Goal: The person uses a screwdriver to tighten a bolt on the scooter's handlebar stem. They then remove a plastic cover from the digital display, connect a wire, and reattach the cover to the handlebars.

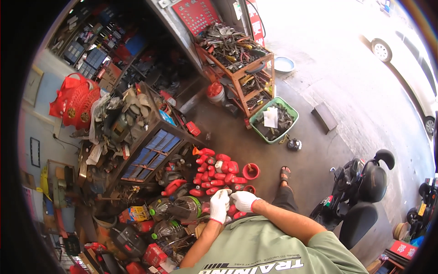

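Note:
Both hands wear white work gloves and are raised close together in front of my chest. My left hand point(220, 206) has its fingers curled, with the fingertips toward the right hand. Beside it, my right hand point(243, 201) is also closed, its fingertips almost meeting the left ones. Whatever is pinched between them, if anything, is too small to make out. Just beyond the hands, a cluster of red plastic bottles point(214, 173) stands on the floor. A red bucket point(251, 171) sits at the right of that cluster.
Large clear jugs with green caps point(159, 206) lie left of my hands. A wooden cabinet point(150, 155) piled with parts stands behind them. Ahead are a tool cart point(237, 77) and a green basin point(296, 119) of dark parts. A black motorcycle point(353, 196) is at right.

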A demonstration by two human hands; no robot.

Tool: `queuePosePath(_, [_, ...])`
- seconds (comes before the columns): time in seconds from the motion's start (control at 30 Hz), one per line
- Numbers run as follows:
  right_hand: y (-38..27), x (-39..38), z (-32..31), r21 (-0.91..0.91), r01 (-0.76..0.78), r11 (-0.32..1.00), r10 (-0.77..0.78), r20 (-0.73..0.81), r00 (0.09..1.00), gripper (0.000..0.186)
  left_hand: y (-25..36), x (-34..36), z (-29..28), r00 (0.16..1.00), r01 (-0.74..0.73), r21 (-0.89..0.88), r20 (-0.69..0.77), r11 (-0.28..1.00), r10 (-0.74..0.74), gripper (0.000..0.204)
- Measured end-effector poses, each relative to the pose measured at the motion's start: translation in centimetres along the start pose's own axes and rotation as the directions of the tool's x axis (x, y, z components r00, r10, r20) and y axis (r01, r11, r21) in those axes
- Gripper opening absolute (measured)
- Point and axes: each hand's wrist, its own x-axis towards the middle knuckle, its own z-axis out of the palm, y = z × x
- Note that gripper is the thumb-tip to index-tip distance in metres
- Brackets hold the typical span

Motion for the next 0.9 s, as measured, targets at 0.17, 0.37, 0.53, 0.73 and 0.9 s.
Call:
queuePosePath(0.17, [6.9, 0.7, -11.8, 0.041, 0.032, 0.999, -0.03, -0.029, 0.999, 0.024, 3.8, 5.8, 11.5, 0.999, 0.049, 0.028, 0.023, 0.998, -0.049, 0.019])
queuePosePath(0.37, [7.5, 1.6, -23.6, -0.086, 0.091, 0.992, -0.092, -0.012, 0.996, 0.024, 8.1, 11.3, 16.9, 0.989, -0.1, 0.175, -0.091, 0.98, 0.117, 0.024])
queuePosePath(0.53, [9.9, 5.9, -26.4, 0.181, -0.02, 0.983, -0.014, 0.18, 0.984, 0.036, 10.1, 13.3, 14.4, 0.943, -0.005, -0.185, -0.327, 0.983, -0.057, 0.026])
queuePosePath(0.73, [11.5, 13.3, -27.7, 0.274, -0.094, 0.957, 0.003, 0.317, 0.948, 0.035, 9.3, 18.4, 10.5, 0.912, -0.098, -0.458, -0.398, 0.883, -0.105, 0.027])
queuePosePath(0.9, [9.9, 21.8, -29.0, 0.276, -0.218, 0.936, 0.103, 0.376, 0.921, 0.031, 12.0, 25.4, 7.8, 0.897, -0.107, -0.492, -0.423, 0.864, -0.13, 0.026])
